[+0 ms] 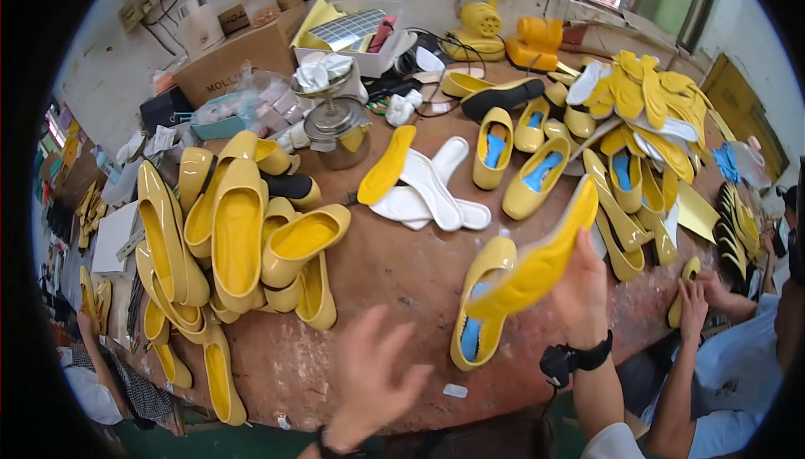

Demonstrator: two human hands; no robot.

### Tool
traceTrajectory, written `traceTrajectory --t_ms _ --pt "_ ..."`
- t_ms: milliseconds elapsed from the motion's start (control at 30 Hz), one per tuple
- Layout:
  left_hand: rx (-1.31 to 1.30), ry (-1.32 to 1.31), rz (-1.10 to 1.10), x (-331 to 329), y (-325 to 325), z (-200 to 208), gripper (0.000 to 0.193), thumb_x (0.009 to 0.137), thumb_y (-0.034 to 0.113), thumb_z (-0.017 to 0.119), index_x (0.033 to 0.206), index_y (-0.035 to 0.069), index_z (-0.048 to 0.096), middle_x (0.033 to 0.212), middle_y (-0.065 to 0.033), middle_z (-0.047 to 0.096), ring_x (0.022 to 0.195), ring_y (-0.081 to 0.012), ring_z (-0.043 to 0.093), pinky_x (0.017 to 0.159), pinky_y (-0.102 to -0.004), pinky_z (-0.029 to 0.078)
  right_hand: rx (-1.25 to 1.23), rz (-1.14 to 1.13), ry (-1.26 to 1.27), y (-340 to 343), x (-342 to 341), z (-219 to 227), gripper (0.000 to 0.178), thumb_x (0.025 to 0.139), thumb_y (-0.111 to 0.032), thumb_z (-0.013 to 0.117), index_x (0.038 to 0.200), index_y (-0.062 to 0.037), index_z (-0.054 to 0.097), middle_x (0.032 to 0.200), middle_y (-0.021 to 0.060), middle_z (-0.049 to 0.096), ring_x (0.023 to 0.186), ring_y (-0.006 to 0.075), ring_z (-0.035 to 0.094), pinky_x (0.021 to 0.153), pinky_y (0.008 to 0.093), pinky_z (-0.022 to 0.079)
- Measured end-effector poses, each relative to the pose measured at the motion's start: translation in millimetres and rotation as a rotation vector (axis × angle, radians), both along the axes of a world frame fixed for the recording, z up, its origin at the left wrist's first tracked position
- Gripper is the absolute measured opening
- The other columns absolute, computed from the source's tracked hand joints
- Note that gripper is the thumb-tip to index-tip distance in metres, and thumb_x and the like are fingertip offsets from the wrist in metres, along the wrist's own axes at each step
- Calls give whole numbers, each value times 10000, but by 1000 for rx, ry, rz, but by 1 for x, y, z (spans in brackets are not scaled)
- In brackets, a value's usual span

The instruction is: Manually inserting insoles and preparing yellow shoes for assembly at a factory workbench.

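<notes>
Our right hand (583, 291) is just right of the lone yellow shoe (475, 343) with the blue lining, which lies on the table (402, 266) before us. Partly closed, it has hold of a yellow insole (545, 259) along one edge; the insole hides some of the fingers. Raised and tilted, the insole has its lower end in front of that shoe's middle, and we cannot tell whether the two touch. Our left hand (379, 371), blurred, is left of the shoe, its fingers spread wide and holding nothing. Beyond the shoe and somewhat left, we see crossed white insoles (432, 191) with another yellow one (387, 165) overlapping them. A jumbled pile of yellow shoes (239, 233) lies well to its left, while more blue-lined shoes (537, 176) stand beyond it. Far beyond and right of it is a heap of yellow insoles (646, 94). Well to its right, a co-worker's hands (694, 308) hold a yellow piece (689, 270).
</notes>
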State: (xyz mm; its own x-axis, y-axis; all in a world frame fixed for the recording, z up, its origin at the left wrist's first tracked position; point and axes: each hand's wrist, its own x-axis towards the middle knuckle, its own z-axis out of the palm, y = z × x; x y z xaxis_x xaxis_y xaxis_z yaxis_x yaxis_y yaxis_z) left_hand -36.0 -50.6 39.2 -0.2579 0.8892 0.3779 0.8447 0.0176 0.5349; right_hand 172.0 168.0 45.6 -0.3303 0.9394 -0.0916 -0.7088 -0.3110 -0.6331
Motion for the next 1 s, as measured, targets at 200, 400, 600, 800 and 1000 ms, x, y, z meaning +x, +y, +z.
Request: traceTrajectory --t_ms 200,400,600,800,1000 --pt "-57 -91 -133 102 43 -88 435 726 222 847 1113 68 721 1517 -275 350 1316 -450 436 1069 -478 413 -304 150 121 -64 123 -33 408 1055 -424 442 1214 -61 537 825 51 511 552 130 414 484 299 393" --pt "-72 -327 -228 55 7 -57 218 685 47 829 894 23 769 1425 -269 495 1257 -414 558 1030 -411 473 -280 121 -12 -98 136 -35 457 1046 -453 413 1210 -44 533 830 63 532 526 125 416 515 292 424" --pt "-339 -231 -318 12 -75 -52 187 672 -16 801 837 38 731 1425 -265 494 1268 -418 553 1033 -428 472 -305 7 -317 -99 96 -32 601 1033 -464 426 1358 37 501 1098 104 645 813 123 580 624 261 483" --pt "-158 -195 -43 26 -89 -88 675 738 166 840 1345 83 557 1503 -261 389 1365 -413 444 1089 -466 417 1142 62 -1185 -100 77 -29 678 964 -457 533 1428 34 479 1202 146 622 969 258 571 841 398 427" --pt "71 -378 -86 22 -100 -127 1256 668 391 923 1578 140 94 1551 -280 250 1374 -428 399 1120 -515 369 1441 380 -1039 -143 9 -62 427 756 -178 705 1164 -57 683 1170 109 622 1076 279 574 942 441 433"
